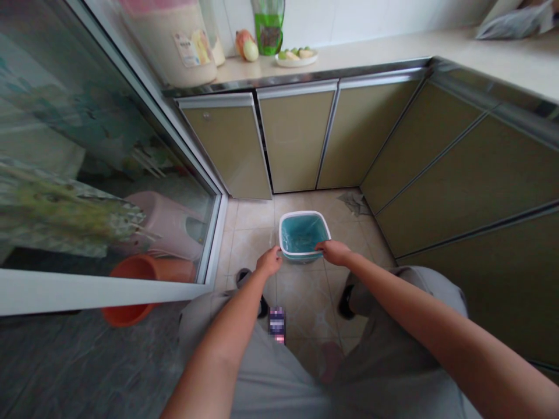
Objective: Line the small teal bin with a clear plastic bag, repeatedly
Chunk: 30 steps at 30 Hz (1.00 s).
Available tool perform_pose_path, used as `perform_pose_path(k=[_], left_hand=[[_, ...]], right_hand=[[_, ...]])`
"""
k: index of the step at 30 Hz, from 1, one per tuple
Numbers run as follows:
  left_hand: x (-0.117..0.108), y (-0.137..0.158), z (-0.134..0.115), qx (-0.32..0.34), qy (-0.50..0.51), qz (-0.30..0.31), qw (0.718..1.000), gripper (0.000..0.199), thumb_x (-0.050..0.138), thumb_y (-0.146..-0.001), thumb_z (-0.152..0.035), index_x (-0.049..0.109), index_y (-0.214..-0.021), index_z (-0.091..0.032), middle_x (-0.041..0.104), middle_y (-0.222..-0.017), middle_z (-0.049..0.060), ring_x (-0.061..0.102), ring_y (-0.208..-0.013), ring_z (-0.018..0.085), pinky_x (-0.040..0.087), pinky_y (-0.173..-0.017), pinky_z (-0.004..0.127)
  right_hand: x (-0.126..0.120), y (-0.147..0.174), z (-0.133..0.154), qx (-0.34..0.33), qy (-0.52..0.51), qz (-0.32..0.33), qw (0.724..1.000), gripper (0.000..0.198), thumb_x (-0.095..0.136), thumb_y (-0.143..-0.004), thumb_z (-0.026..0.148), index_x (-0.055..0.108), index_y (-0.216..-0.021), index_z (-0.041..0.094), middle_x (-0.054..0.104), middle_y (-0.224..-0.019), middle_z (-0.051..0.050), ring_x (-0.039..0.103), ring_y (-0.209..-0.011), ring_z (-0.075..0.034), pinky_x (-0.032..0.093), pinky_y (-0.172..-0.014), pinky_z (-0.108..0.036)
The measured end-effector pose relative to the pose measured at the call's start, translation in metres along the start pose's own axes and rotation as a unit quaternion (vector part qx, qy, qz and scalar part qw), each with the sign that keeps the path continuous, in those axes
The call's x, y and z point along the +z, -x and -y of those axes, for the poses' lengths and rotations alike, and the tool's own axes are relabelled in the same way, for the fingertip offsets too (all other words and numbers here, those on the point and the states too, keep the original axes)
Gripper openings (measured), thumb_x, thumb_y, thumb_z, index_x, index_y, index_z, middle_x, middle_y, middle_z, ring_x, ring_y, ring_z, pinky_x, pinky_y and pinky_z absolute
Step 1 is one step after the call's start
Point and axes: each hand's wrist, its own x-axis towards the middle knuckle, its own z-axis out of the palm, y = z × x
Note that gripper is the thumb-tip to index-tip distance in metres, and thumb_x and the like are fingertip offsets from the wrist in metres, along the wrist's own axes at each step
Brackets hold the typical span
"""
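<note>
A teal trash bin [304, 233] with a white rim stands on the tiled floor between my feet and the cabinets. A thin, clear film, which looks like a bag liner, shows faintly inside it. My left hand [269, 262] is closed at the near left corner of the bin, fingertips at the rim. My right hand [333, 252] grips the near right part of the rim, with fingers over the inner side. Exactly how much of the rim or film lies in my left fingers is hidden.
Tan cabinets [297, 139] line the front and right; one door stands slightly ajar. A crumpled grey piece [354, 203] lies near the corner. At left are a glass door frame [213, 233] and an orange bucket [131, 269]. A plate of food [297, 60] sits on the counter.
</note>
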Motion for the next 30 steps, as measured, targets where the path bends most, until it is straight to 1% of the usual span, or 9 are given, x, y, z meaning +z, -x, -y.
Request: perform_pose_path(k=[3,7,10,14,19,21,24,27,30], left_hand=[[-0.001,0.003,-0.001,0.01,-0.018,0.009,1.0,0.048,0.058,-0.092,-0.029,0.057,-0.14,-0.028,0.073,-0.115,0.007,0.069,-0.101,0.022,0.049,-0.083,0.029],[0.003,0.005,0.002,0.029,-0.045,0.032,0.998,0.056,0.058,-0.091,-0.028,0.053,-0.146,-0.032,0.07,-0.123,0.008,0.068,-0.106,0.023,0.05,-0.087,0.03],[0.004,0.004,0.004,0.02,-0.048,0.037,0.998,0.057,0.057,-0.091,-0.026,0.052,-0.147,-0.033,0.069,-0.124,0.007,0.068,-0.106,0.022,0.05,-0.088,0.03],[0.004,0.003,0.005,0.015,-0.032,0.039,0.999,0.055,0.057,-0.092,-0.027,0.052,-0.147,-0.034,0.069,-0.123,0.008,0.068,-0.107,0.023,0.05,-0.089,0.031],[0.009,-0.001,0.009,0.003,0.015,0.032,0.999,0.054,0.056,-0.091,-0.022,0.055,-0.144,-0.032,0.073,-0.112,0.005,0.069,-0.099,0.02,0.048,-0.084,0.027],[0.013,-0.004,0.012,0.003,0.043,0.023,0.999,0.052,0.055,-0.09,-0.02,0.058,-0.141,-0.031,0.073,-0.102,0.003,0.068,-0.091,0.018,0.047,-0.08,0.025],[0.017,-0.008,0.016,0.005,0.077,0.017,0.997,0.049,0.054,-0.091,-0.018,0.061,-0.137,-0.029,0.071,-0.091,0.001,0.066,-0.082,0.016,0.046,-0.074,0.024],[0.02,-0.011,0.017,-0.001,0.111,0.017,0.994,0.047,0.055,-0.091,-0.016,0.062,-0.136,-0.028,0.069,-0.089,-0.001,0.064,-0.076,0.014,0.045,-0.072,0.023],[0.023,-0.013,0.016,-0.013,0.153,0.006,0.988,0.045,0.056,-0.091,-0.014,0.063,-0.133,-0.026,0.069,-0.091,-0.001,0.063,-0.075,0.012,0.046,-0.072,0.022]], right_hand=[[-0.041,0.009,0.004,-0.024,-0.007,-0.043,0.999,0.039,0.058,-0.087,0.017,0.075,-0.119,0.029,0.077,-0.112,-0.004,0.07,-0.101,-0.023,0.049,-0.082,-0.027],[-0.092,0.01,0.007,-0.021,-0.027,-0.138,0.99,0.038,0.058,-0.088,0.021,0.07,-0.124,0.027,0.077,-0.112,-0.003,0.07,-0.092,-0.02,0.046,-0.075,-0.025],[-0.12,-0.003,0.008,-0.009,-0.028,-0.194,0.981,0.03,0.057,-0.089,0.023,0.068,-0.117,0.024,0.077,-0.106,-0.005,0.068,-0.086,-0.02,0.044,-0.07,-0.024],[-0.149,-0.038,0.007,0.003,-0.027,-0.251,0.968,0.022,0.053,-0.091,0.022,0.068,-0.108,0.023,0.075,-0.1,-0.006,0.066,-0.085,-0.021,0.043,-0.07,-0.026],[-0.167,-0.078,0.003,0.043,-0.025,-0.306,0.951,0.038,0.045,-0.096,0.021,0.062,-0.129,0.025,0.067,-0.127,-0.012,0.066,-0.101,-0.025,0.051,-0.083,-0.033],[-0.168,-0.086,0.001,0.056,-0.006,-0.292,0.955,0.052,0.045,-0.095,0.02,0.052,-0.146,0.028,0.054,-0.147,-0.014,0.066,-0.108,-0.027,0.052,-0.088,-0.038],[-0.166,-0.092,-0.002,0.071,0.022,-0.24,0.968,0.078,0.052,-0.09,0.019,0.029,-0.163,0.035,0.024,-0.168,-0.015,0.063,-0.119,-0.032,0.053,-0.095,-0.043],[-0.165,-0.094,-0.004,0.085,0.027,-0.209,0.974,0.09,0.054,-0.087,0.018,0.015,-0.166,0.038,0.012,-0.172,-0.017,0.06,-0.126,-0.036,0.052,-0.097,-0.048],[-0.164,-0.095,-0.005,0.082,0.023,-0.22,0.972,0.087,0.052,-0.088,0.017,0.019,-0.166,0.036,0.012,-0.172,-0.017,0.059,-0.126,-0.036,0.052,-0.097,-0.048]])
